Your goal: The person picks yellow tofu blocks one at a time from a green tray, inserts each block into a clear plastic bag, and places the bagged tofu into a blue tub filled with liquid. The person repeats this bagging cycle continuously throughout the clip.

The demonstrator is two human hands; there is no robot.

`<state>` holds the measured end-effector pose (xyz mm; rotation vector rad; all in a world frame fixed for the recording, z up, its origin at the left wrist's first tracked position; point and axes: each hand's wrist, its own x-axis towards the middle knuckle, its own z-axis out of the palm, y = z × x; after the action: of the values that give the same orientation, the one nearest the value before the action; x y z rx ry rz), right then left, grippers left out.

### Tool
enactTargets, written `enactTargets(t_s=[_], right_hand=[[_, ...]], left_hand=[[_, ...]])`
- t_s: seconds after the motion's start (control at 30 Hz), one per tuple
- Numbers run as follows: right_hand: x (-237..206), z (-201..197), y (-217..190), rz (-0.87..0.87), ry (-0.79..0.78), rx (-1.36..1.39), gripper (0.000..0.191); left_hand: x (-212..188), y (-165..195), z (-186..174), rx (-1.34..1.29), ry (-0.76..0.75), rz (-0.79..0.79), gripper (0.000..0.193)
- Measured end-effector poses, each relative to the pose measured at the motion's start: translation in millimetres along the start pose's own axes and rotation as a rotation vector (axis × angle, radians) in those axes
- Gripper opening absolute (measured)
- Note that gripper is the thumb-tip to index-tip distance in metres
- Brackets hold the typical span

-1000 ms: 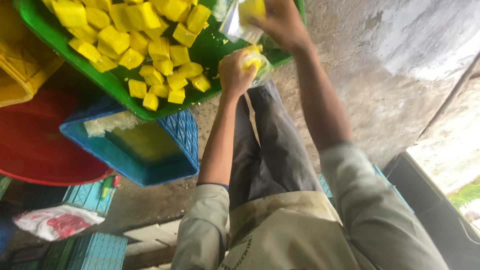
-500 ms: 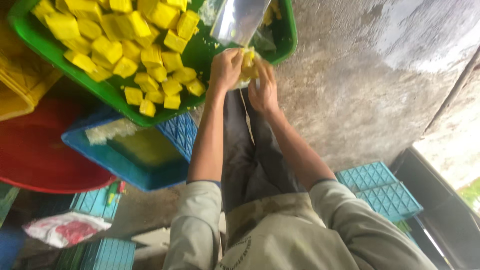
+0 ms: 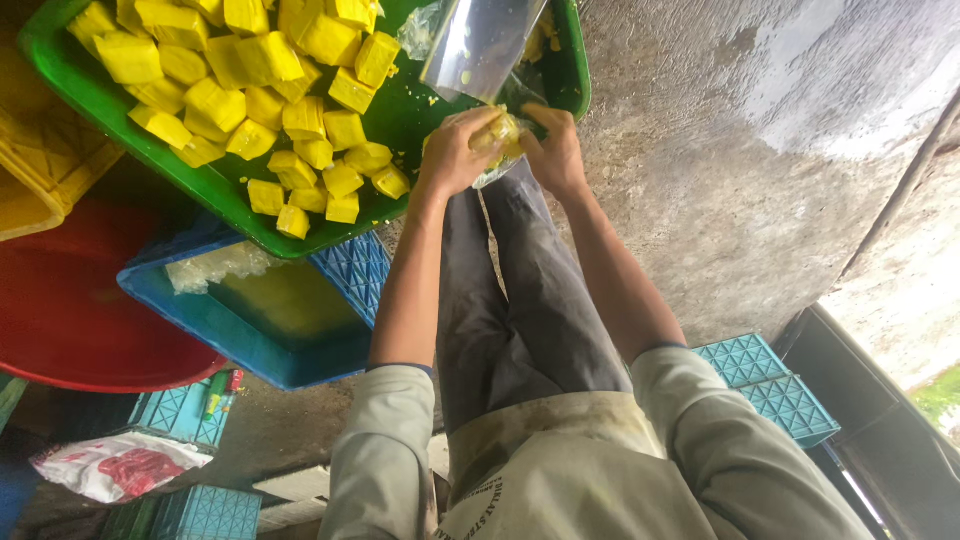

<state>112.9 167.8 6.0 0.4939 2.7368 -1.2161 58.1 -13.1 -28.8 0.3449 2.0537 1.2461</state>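
— Wet grey concrete floor (image 3: 760, 150) fills the right side of the view. What sits on the left?

— Biggest is a red round basin (image 3: 70, 320), with a yellow crate (image 3: 40, 170) at the edge above it. A blue crate (image 3: 270, 320) overlaps the basin, and a green tray (image 3: 420, 110) rests across the crate's top.

— What's in the tray?

— Yellow cubes (image 3: 270, 90), heaped toward its left end; the end near the person is mostly bare green.

— And the hands?

— Both meet at the tray's near rim, above the person's dark trousers (image 3: 520, 300). The left hand (image 3: 460, 150) and the right hand (image 3: 555, 150) are curled around the bottom of a clear plastic bag (image 3: 485, 50), pressing from either side. The bag stands up over the tray, and a few yellow pieces (image 3: 503, 132) show through it between the fingers.

— Anything smaller about?

— Two teal crates (image 3: 770, 385) at the right, and a red-and-white bag (image 3: 115, 465) on the ground at the lower left.
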Motion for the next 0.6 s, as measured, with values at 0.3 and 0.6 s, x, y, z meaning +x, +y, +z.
enactTargets(t_s=[0.3,0.6], right_hand=[[-36,-28,-46,0.250,0.001,0.138,0.015],[-53,-33,-60,0.055,-0.112,0.024,0.006]], left_hand=[[5,10,4,0.033,0.100,-0.047,0.046],[-4,5,10,0.097,0.193,-0.001,0.047]])
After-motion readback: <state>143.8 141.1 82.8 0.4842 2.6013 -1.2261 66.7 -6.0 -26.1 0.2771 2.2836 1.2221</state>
